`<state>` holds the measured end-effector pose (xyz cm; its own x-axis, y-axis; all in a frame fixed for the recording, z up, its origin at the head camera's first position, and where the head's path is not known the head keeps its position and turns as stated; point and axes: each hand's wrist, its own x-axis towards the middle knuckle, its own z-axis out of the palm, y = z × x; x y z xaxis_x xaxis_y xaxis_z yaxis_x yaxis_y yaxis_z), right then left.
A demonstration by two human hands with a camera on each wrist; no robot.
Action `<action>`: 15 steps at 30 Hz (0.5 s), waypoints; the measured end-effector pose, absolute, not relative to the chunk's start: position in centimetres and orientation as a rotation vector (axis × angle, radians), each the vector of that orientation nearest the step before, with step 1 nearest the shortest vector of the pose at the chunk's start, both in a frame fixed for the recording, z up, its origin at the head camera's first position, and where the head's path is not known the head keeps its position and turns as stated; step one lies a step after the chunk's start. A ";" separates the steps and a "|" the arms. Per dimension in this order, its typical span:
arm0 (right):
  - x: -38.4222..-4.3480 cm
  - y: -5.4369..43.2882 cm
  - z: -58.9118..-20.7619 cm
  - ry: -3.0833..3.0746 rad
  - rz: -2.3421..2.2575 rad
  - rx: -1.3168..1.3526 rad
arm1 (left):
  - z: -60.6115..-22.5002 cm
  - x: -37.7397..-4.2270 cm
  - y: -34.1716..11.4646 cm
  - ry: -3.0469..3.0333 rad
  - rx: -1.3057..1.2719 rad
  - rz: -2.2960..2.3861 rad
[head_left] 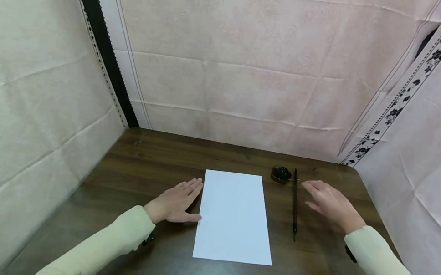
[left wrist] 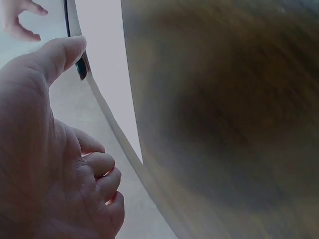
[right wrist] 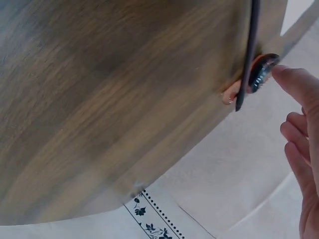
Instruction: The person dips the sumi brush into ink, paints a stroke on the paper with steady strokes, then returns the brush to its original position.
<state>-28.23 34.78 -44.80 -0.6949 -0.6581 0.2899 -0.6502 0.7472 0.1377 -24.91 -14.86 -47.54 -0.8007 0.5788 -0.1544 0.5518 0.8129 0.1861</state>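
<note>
- While the left hand (head_left: pixel 177 202) lies in the lower middle of the frame, left of the paper (head_left: pixel 231 217), its thumb seems to touch the paper's left edge. Its fingers are spread and its grip is let go, so it holds nothing. Maybe it lies there to keep the sheet from sliding.
- The paper is white and flat, just below the middle of the frame. Its long sides run up and down, perhaps so it sits straight in front of the person.
- To the right of the paper is a thin dark stick (head_left: pixel 295 206), like a pen or a brush. It points up and down too, a bit tilted. It is likely put there so the right hand can get it easily.
- The right hand (head_left: pixel 332 205) is on the right side of the frame, close to the stick's upper part but apart from it. Its fingers are loose, and its grip has nothing in it.
- A small shiny black thing (head_left: pixel 280 174) sits just left of the stick's top end. The stick seems to lie across its little tan tail, which may stop it rolling.
- All this is on a brown worktop (head_left: pixel 161 148), with pale cloth (head_left: pixel 256 45) behind.
</note>
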 end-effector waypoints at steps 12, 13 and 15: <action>-30.1 34.2 -47.5 -2.501 -0.219 1.165 | -48.7 -24.7 -13.5 2.746 0.876 0.153; -30.2 34.2 -47.7 -2.491 -0.239 1.173 | -48.8 -24.7 -13.4 2.739 0.870 0.157; -30.4 34.0 -48.1 -2.480 -0.285 1.187 | -49.0 -24.6 -13.4 2.724 0.855 0.177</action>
